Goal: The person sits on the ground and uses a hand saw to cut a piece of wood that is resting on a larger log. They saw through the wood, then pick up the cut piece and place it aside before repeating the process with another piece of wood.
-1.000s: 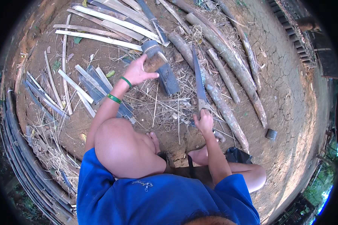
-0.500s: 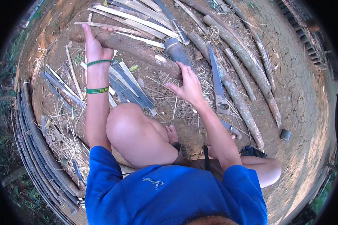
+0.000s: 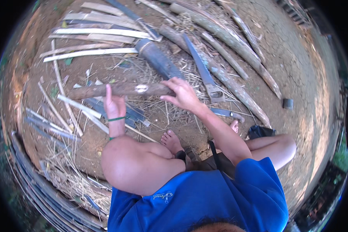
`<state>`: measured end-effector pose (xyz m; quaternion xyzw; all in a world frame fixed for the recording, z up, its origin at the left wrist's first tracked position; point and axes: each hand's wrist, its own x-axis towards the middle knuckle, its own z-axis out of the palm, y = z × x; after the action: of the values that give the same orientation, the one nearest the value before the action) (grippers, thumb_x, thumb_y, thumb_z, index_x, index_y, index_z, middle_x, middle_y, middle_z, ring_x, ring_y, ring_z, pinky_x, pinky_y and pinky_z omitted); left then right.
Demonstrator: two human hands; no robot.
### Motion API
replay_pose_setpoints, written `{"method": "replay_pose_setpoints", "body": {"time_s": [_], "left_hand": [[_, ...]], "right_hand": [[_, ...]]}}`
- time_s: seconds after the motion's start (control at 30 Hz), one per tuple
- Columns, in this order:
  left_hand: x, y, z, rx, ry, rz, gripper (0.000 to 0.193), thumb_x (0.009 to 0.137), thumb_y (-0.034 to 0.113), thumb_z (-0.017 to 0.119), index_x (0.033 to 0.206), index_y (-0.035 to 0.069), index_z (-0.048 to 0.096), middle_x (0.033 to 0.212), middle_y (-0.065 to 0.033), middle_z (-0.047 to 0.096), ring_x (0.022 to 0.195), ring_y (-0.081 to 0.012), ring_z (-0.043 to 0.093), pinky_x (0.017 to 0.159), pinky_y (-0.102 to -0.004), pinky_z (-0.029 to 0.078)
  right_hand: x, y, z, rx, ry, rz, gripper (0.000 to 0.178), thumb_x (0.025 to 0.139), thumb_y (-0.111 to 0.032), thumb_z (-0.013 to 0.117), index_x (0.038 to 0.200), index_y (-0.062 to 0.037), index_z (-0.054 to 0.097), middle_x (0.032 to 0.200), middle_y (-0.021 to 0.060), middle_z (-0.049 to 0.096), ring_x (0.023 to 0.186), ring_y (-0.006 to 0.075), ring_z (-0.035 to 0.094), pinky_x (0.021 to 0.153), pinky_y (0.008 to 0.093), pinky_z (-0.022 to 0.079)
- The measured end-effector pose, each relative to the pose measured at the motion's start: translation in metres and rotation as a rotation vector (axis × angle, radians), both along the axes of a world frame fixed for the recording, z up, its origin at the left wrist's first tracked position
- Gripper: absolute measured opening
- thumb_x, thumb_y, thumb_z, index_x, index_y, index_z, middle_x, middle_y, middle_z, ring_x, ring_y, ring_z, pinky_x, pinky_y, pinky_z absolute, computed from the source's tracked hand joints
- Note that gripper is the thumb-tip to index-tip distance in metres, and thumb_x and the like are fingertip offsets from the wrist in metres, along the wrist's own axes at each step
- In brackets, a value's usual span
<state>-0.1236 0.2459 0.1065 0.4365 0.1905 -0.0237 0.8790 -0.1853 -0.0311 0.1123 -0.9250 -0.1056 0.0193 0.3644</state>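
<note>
A short brown log with a pale bare patch on its bark lies almost level across both my hands, held above the ground. My left hand supports it from below, thumb up along the near side and the other fingers mostly hidden. Around the log's right end closes my right hand, thumb on the near side. Just beyond that hand lies a thick dark bamboo section. A handsaw with a blue-grey blade rests to its right. Beside my foot is a blade with a wooden handle.
Split bamboo strips fan out at the far left. Several long poles lie on the right. A small dark block sits beyond them. Long bamboo stems are stacked at the lower left. Shavings litter the dirt.
The log has come down nearer to my knees and turned from slanting to almost level. Both hands moved with it, keeping hold. My view has shifted too.
</note>
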Motion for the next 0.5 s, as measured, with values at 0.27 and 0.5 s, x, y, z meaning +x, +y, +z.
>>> {"method": "replay_pose_setpoints", "body": {"time_s": [0.27,0.5], "left_hand": [[0.012,0.014,-0.015,0.251,0.041,-0.017,0.062,0.098,0.034,0.068,0.147,0.010,0.039,0.120,-0.0124,0.061,0.104,-0.0243,0.062,0.091,-0.0457,0.055],[-0.004,-0.048,-0.075,0.169,0.121,-0.216,0.049,0.101,0.038,0.063,0.136,0.009,0.043,0.104,-0.0079,0.064,0.095,-0.0211,0.063,0.086,-0.0412,0.055]], "right_hand": [[-0.003,-0.203,-0.097,-0.248,0.175,-0.703,0.040,0.097,-0.027,0.057,0.130,-0.0054,0.063,0.138,0.0209,0.056,0.126,0.0395,0.057,0.108,0.0448,0.047],[0.037,-0.315,-0.149,-0.710,0.490,-0.637,0.067,0.094,-0.036,0.066,0.152,-0.0140,0.041,0.149,0.0174,0.046,0.137,0.0326,0.049,0.110,0.0522,0.044]]}}
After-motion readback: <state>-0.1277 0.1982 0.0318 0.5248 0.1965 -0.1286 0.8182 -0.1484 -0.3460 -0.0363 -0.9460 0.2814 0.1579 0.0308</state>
